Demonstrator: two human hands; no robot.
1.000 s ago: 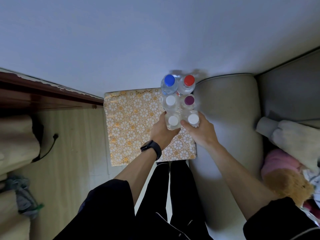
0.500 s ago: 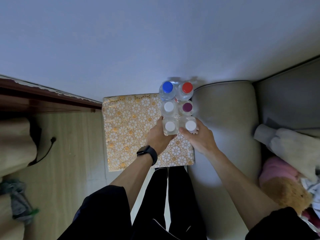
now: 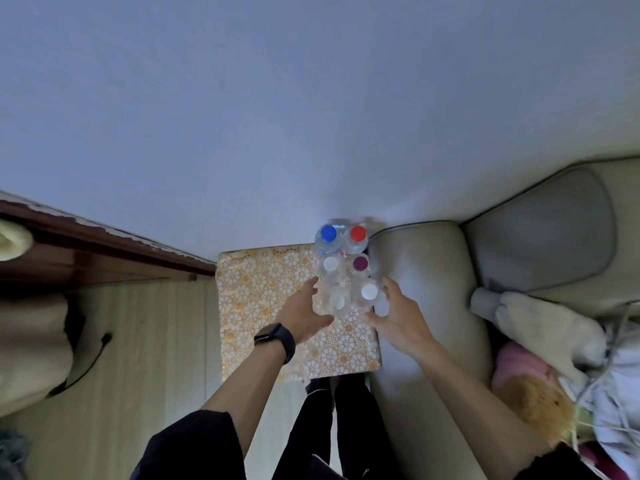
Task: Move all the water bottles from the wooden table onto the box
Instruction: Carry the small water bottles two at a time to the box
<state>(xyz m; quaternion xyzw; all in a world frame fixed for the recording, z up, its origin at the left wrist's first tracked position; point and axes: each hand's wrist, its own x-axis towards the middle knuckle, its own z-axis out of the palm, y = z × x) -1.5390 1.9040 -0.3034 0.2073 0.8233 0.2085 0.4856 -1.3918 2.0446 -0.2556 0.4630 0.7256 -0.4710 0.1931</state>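
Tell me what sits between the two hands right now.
In the head view, the near-left bottle and near-right bottle stand on the patterned box, between the open left hand and right hand.

Box top left of the bottles lies open — wall behind, sofa arm hemming their right.

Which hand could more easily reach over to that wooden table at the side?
Left, probably. The left hand is open on the table side of the bottles, with the wooden table off that way. The right hand sits by the sofa and would have to cross the bottles.
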